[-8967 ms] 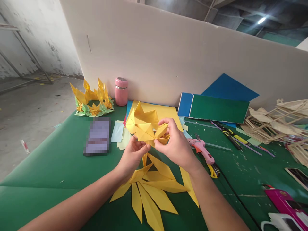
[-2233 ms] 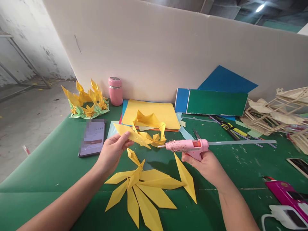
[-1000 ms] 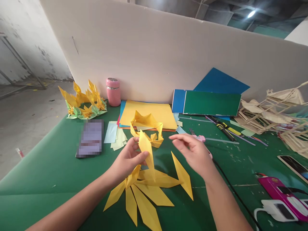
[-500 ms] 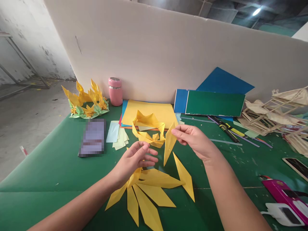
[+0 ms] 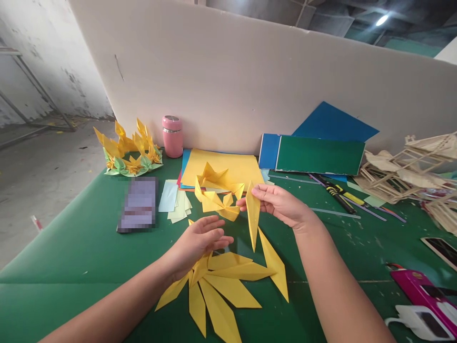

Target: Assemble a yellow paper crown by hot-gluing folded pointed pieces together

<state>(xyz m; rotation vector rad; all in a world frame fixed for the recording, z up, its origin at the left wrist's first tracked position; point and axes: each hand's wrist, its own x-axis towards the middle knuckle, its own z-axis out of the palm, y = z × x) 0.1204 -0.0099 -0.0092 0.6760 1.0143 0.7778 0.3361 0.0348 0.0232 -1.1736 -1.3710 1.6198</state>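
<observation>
Yellow folded piece (image 5: 253, 221) was in the right hand (image 5: 282, 205), pinched near its top between thumb and fingers, the rest hanging below the grip. Yellow paper ring (image 5: 214, 202) lay just left of the right fingertips; could not tell whether they touched it. Left hand (image 5: 200, 238) sat nearer the wearer than the ring, over the back of a fan of yellow pieces (image 5: 232, 288), apart from the held piece.

Right forearm reached up and inward from the lower right, some fingers extended behind the paper. Left forearm slanted in from the lower left; that hand was half open, fingers loosely spread and pointing right, nothing seen in its grasp.

Held piece: long, narrow, creased lengthwise, tapering to a sharp lower tip. Ring: folded facets, peaks at the back, hollow middle, set in front of a stack of coloured sheets (image 5: 232, 164). Another pointed yellow piece (image 5: 274, 267) lay flat on the green table (image 5: 89, 252), its near side touching or overlapping the fan's right tip.
</observation>
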